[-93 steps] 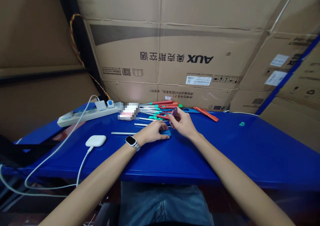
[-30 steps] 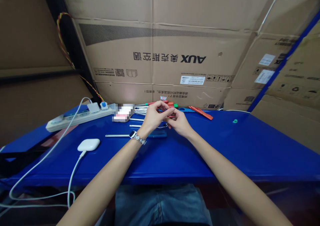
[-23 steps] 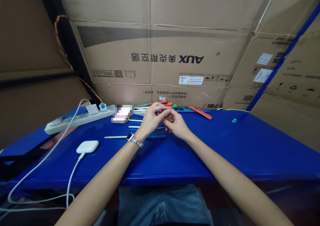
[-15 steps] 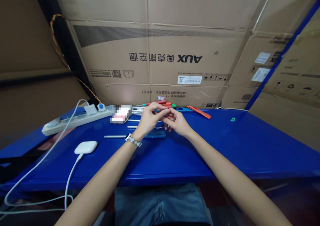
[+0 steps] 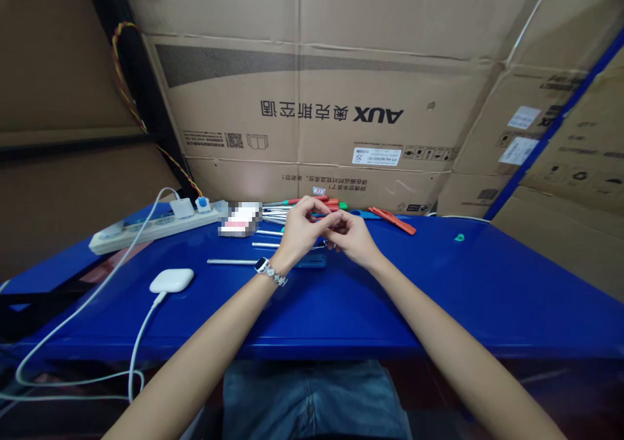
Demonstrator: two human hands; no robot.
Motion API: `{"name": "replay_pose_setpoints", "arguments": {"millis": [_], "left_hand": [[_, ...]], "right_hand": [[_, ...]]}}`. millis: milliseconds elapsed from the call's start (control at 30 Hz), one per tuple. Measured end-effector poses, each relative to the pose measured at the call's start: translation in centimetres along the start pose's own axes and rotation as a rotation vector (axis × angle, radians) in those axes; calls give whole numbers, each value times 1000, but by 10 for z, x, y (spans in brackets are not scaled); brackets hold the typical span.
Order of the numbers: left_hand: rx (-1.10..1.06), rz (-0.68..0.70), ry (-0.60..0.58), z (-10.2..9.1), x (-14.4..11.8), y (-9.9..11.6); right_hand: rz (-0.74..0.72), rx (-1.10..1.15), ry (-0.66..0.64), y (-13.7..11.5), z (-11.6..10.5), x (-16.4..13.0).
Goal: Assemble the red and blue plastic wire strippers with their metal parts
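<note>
Both hands are raised just above the blue worktop [image 5: 439, 297], meeting at its far middle. Left hand [image 5: 298, 227] and right hand [image 5: 351, 237] are fingertip to fingertip; the fingers of each are curled in toward a small thing pinched between them. That thing is almost wholly hidden by the fingers. Only a hint of red and dark shows at the meeting point, so I cannot tell what it is, or which hand bears the hold. Left wrist carries a watch [image 5: 264, 266].

Key relation: the pinched piece sits between the two hands, equally near both, and directly in front of the pile of screwdrivers [image 5: 312, 206]. That pile lies just beyond the fingertips, against the cardboard box [image 5: 312, 121]. Its red and green handles point right and its metal shafts point left, so the long axes run side to side across the view.

Directly beneath the hands lies a flat blue case [image 5: 312, 262], long axis also side to side. Loose metal rods lie left of it: one rod [image 5: 229, 261] just left of the left wrist, others nearer the pile.

Elsewhere:
- power strip [image 5: 156, 227], far left, with plugs in it
- white charger [image 5: 171, 280], near left, cable trailing off the front edge
- orange tool [image 5: 392, 220] right of the pile
- small green piece [image 5: 459, 237], well apart to the right
</note>
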State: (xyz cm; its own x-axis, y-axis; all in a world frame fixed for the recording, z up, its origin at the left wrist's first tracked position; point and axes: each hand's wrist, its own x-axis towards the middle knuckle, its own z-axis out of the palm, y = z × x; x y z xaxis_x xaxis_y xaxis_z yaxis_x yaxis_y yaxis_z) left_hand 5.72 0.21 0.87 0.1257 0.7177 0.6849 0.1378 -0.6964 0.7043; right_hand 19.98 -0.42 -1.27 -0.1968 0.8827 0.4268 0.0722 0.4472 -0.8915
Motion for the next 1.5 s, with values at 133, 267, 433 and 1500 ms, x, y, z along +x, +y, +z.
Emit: {"name": "replay_pose_setpoints", "arguments": {"millis": [133,267,433,1500], "left_hand": [[-22,71,-129,-7,3,1],[10,82,-238,-14,4,3],[22,41,-112,-9,1,5],[53,101,-193,-11,2,6]], "right_hand": [[-16,-28,-29,-5,-2,-2],[1,3,-202,-17,-12,-3],[-10,-15,-98,-16,-8,0],[26,1,-268,-22,-15,-2]]}}
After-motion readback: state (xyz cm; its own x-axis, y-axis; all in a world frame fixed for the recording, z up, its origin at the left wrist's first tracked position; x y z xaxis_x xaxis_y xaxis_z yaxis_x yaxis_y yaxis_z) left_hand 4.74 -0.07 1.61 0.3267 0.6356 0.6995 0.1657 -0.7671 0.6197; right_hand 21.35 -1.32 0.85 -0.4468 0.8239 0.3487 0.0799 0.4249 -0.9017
